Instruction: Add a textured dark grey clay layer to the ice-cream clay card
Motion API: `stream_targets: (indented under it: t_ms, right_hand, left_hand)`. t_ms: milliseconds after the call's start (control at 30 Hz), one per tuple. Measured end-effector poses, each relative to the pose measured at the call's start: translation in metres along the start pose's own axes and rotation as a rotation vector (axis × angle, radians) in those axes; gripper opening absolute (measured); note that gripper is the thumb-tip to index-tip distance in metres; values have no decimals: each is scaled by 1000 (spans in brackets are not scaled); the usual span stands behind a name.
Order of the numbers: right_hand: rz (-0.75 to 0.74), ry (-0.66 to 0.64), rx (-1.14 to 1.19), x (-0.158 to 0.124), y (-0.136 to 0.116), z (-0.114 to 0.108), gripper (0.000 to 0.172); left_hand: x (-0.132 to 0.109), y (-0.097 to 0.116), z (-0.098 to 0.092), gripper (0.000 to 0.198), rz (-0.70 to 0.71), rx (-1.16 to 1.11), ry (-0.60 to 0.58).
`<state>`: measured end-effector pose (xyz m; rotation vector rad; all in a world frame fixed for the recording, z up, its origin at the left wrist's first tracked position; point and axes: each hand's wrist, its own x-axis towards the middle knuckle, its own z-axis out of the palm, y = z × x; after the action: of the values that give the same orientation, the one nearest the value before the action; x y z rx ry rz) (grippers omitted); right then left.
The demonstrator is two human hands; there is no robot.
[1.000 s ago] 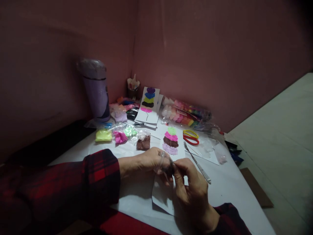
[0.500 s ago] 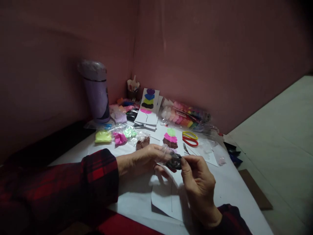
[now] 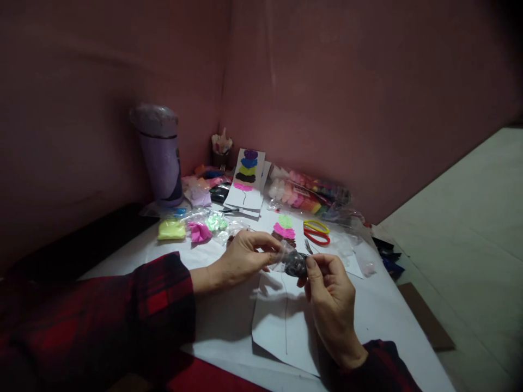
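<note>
Clock face centred on the dark packet, 12 pointing away from the person.

Item 1: dark packet (image 3: 296,263), black contents in clear film, between the hands, seemingly held up over the far end of the plain card (image 3: 270,326). Whether its mouth is open cannot be told.

Item 2: left hand (image 3: 241,258), at 9 o'clock; thumb and forefinger nearly together on the loose clear film, other fingers loosely bent.

Item 3: right hand (image 3: 333,296), at 4 o'clock; thumb and forefinger pinched on the packet's 3 o'clock edge, remaining fingers curled.

Change: 1 s ago the packet sits lower and mostly behind fingers, film bunched over the left hand; now it lies further toward 1 o'clock, its dark body in plain view. The plain card's thin drawn line also shows more fully.

Bearing on the work, as judged: the packet is now held from 2 opposite sides, a steadier hold that leaves its contents easier to see. No dark material appears on the plain card.

Surroundings: banded card (image 3: 285,231), green, pink and brown, between 11 and 12 o'clock, its lower part hidden; fork (image 3: 308,246) and yellow-and-red scissors (image 3: 316,234), 1 o'clock; green packet (image 3: 216,221), 10 o'clock; pink packet (image 3: 199,232) and yellow packet (image 3: 171,230), between 9 and 10; purple tumbler (image 3: 160,163), 10 o'clock, farther off; multicoloured card (image 3: 246,170), 11 o'clock; large assorted pack (image 3: 300,193), 12 o'clock.
</note>
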<state>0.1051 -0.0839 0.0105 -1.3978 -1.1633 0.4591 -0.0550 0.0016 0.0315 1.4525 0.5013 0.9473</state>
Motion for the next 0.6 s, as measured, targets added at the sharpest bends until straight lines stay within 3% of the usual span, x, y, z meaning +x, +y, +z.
stream_targets:
  t_ms: [167,233,333,433,600]
  right_hand:
    - [13,-50,47,1,-1,2,19]
    - [-10,-60,41,0,-1,2,18]
    - [-78,-61,-4,-2,-2,1,16]
    - [-111,-67,-10,-5,-4,2,16]
    - [71,-206,222,-4,-8,4,25]
  left_hand:
    - [1,-2,-1,16,52,264,-159]
    - [1,-3,-2,18,-2,281,-191]
    - [2,-4,-1,18,-142,172,-167]
    - [2,-1,0,30,-216,33,-151]
    - [2,4,3,38,-258,-140,-74]
